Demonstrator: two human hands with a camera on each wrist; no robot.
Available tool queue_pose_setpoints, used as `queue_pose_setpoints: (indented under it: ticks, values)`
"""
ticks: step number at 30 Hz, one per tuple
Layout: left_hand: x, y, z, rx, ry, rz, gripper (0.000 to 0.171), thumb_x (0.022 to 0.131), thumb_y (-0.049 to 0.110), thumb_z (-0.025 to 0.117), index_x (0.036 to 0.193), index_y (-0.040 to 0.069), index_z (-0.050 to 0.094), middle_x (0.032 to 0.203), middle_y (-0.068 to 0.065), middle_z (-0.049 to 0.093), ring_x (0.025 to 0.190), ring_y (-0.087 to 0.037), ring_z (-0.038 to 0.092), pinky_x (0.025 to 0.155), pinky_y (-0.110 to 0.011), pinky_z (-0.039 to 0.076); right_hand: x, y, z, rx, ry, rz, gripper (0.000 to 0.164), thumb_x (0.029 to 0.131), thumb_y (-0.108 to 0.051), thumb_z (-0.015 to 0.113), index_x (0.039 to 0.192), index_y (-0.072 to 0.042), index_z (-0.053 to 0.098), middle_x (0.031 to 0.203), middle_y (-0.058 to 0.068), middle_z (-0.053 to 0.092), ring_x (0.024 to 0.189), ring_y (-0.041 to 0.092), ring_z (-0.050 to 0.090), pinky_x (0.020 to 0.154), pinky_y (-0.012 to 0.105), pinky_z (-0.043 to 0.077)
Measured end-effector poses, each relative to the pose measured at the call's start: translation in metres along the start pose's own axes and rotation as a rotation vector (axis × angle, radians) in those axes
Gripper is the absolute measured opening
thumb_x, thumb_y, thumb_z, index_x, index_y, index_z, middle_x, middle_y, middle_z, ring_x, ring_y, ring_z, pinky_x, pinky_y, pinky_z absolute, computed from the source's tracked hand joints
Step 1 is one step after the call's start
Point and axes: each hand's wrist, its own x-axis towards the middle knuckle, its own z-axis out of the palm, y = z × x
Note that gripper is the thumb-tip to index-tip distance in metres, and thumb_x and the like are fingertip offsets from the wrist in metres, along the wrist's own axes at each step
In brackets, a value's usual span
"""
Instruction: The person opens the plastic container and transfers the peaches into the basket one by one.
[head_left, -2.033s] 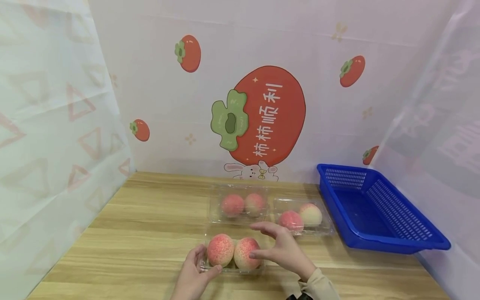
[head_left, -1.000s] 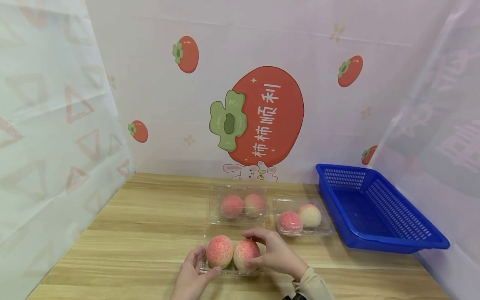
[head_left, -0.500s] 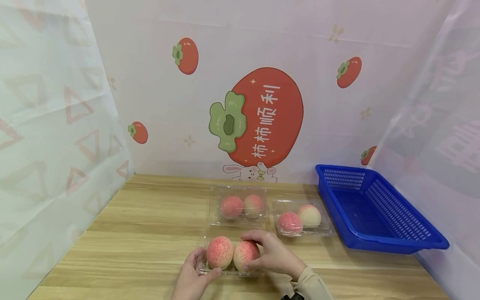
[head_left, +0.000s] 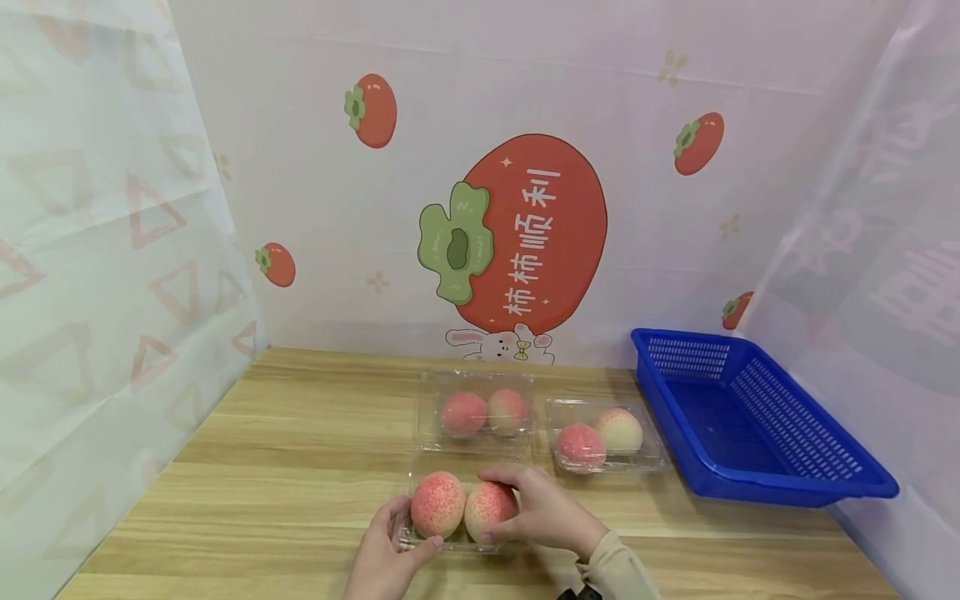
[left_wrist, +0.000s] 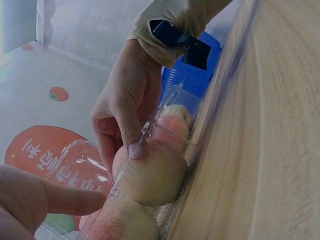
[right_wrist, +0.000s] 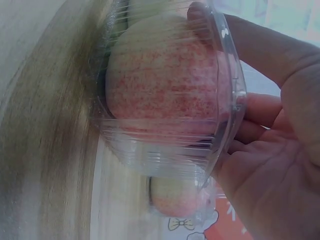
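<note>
In the head view, a clear plastic box (head_left: 463,547) near the front of the table holds two speckled pink-and-cream peaches. My left hand (head_left: 384,552) grips the box's left end, thumb along the front rim and fingers round the side. My right hand (head_left: 546,515) reaches into the box and grips the right peach (head_left: 489,508), thumb in front and fingers behind. The left peach (head_left: 437,505) sits beside it, touching it. In the right wrist view, the gripped peach (right_wrist: 165,85) shows through the ribbed box wall, with a fingertip on its top.
Behind stand two more clear boxes, one (head_left: 430,421) at the back middle and one (head_left: 651,454) to its right, each with two peaches. A blue perforated basket (head_left: 697,454) stands at the right, next to the side wall. A printed cloth backdrop (head_left: 337,317) closes off the back.
My right hand has moved left from above the box's right side and closed round the right peach. Both peaches in the box have shifted very slightly left. My left hand keeps its hold.
</note>
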Motion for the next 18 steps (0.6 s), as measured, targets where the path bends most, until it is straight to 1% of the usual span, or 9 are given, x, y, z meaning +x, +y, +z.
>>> queue_pose_setpoints:
  ticks: [6, 10, 13, 16, 17, 18]
  values:
    - [0.000, 0.000, 0.000, -0.010, 0.000, -0.005, 0.086, 0.072, 0.016, 0.075, 0.130, -0.015, 0.020, 0.134, -0.036, 0.021, 0.124, -0.045, 0.019, 0.099, -0.053, 0.024, 0.001, 0.002, 0.002, -0.014, 0.026, -0.016, 0.064, 0.062, -0.039, 0.080, 0.114, -0.007, 0.060, 0.110, -0.001, 0.060, 0.098, 0.005, 0.052, 0.084, 0.027, 0.045]
    - [0.001, -0.004, 0.000, -0.008, 0.001, -0.006, 0.088, 0.071, 0.018, 0.076, 0.131, -0.014, 0.020, 0.134, -0.036, 0.022, 0.124, -0.045, 0.019, 0.098, -0.054, 0.024, 0.000, 0.003, 0.004, -0.016, 0.050, -0.022, 0.063, 0.062, -0.039, 0.080, 0.112, -0.006, 0.061, 0.108, -0.001, 0.061, 0.096, 0.005, 0.053, 0.084, 0.026, 0.046]
    - [0.005, -0.012, 0.000, 0.005, 0.015, 0.022, 0.089, 0.070, 0.022, 0.077, 0.130, -0.014, 0.023, 0.132, -0.035, 0.026, 0.122, -0.045, 0.022, 0.097, -0.054, 0.025, -0.001, 0.002, 0.005, -0.015, 0.069, -0.031, 0.063, 0.060, -0.038, 0.081, 0.111, -0.005, 0.062, 0.107, 0.000, 0.062, 0.097, 0.006, 0.054, 0.084, 0.026, 0.046]
    - [0.011, -0.026, 0.000, 0.019, 0.028, 0.036, 0.091, 0.068, 0.027, 0.078, 0.130, -0.013, 0.025, 0.132, -0.032, 0.031, 0.123, -0.042, 0.025, 0.098, -0.051, 0.026, -0.002, 0.001, 0.006, -0.004, 0.083, -0.027, 0.063, 0.060, -0.036, 0.081, 0.111, -0.005, 0.062, 0.107, 0.001, 0.062, 0.099, 0.007, 0.054, 0.086, 0.026, 0.045]
    - [0.013, -0.029, 0.000, 0.024, 0.034, 0.049, 0.091, 0.067, 0.028, 0.078, 0.130, -0.013, 0.025, 0.131, -0.032, 0.032, 0.122, -0.043, 0.026, 0.097, -0.052, 0.027, -0.002, 0.001, 0.006, 0.003, 0.087, -0.024, 0.063, 0.060, -0.035, 0.082, 0.111, -0.005, 0.062, 0.108, 0.001, 0.062, 0.099, 0.008, 0.053, 0.086, 0.026, 0.045]
    - [0.014, -0.031, 0.000, 0.029, 0.036, 0.045, 0.092, 0.067, 0.030, 0.078, 0.130, -0.012, 0.025, 0.132, -0.031, 0.032, 0.122, -0.042, 0.026, 0.098, -0.051, 0.027, -0.002, 0.001, 0.006, 0.010, 0.090, -0.020, 0.063, 0.060, -0.035, 0.082, 0.112, -0.005, 0.062, 0.108, 0.001, 0.062, 0.100, 0.008, 0.053, 0.087, 0.026, 0.044]
